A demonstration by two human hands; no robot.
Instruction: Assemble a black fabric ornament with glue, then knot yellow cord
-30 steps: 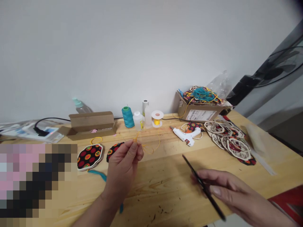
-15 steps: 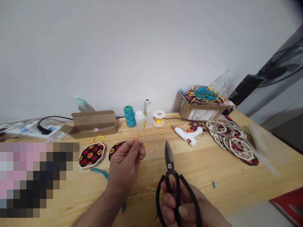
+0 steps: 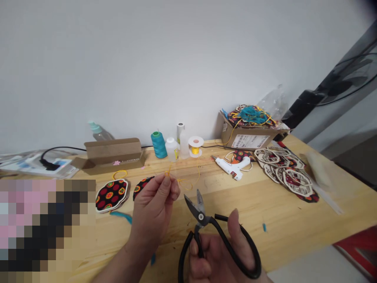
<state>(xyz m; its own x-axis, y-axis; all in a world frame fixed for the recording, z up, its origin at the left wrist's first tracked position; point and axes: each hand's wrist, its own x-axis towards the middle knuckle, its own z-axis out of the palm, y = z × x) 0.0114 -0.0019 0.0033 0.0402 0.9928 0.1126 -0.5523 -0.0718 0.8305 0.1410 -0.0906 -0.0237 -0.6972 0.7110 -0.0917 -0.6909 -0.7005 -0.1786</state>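
Note:
My left hand pinches a thin yellow cord between thumb and fingertips, and a small loop of it stands above the fingers. My right hand grips black-handled scissors, whose short metal blades are open and lie just right of my left hand, apart from the cord. A stack of black patterned fabric pieces with pale wooden rims lies left of my left hand. Another black patterned piece is partly hidden behind that hand.
Along the wall stand a teal thread cone, a yellow cord spool and plastic bottles. A white glue gun, a loaded cardboard box and a pile of lattice wooden pieces lie right. A pixelated patch covers the lower left.
The scissors have turned and their blades have opened, with the tips now leaning left toward the cord. My right hand has shifted slightly right. My left hand still pinches the cord.

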